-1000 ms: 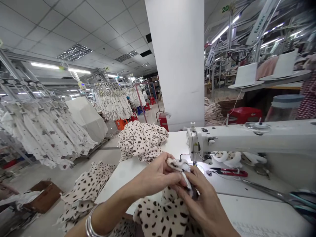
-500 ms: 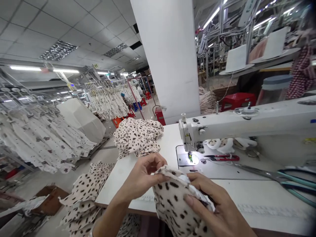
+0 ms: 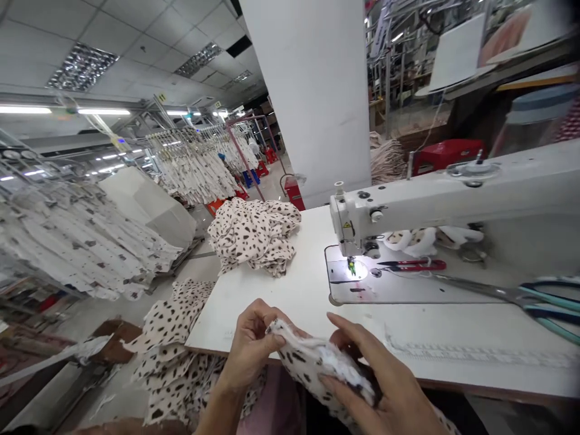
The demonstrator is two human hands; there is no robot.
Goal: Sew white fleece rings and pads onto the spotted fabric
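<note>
Two heaps of spotted cream fabric are recorded, and rows of similarly printed garments (image 3: 81, 235) are hung on racks at far left. One heap (image 3: 174, 347) is seen below and just beyond the left edge of the white tabletop (image 3: 290, 305); the other (image 3: 254, 235) is placed on the tabletop's far left portion. A loose spotted fabric piece (image 3: 312, 362) is held over the near edge. The left hand (image 3: 251, 344) is closed to a pinch, its edge gripped between thumb and fingers. The right hand (image 3: 385, 389) is found half open, with fingers laid across the piece; whether it grips cannot be determined. To the right, a white sewing machine (image 3: 408, 211) is positioned with its needle plate (image 3: 351, 272) lit. Red-handled thread snips (image 3: 412, 264) and teal-handled shears (image 3: 530, 305) are laid beside the plate.
</note>
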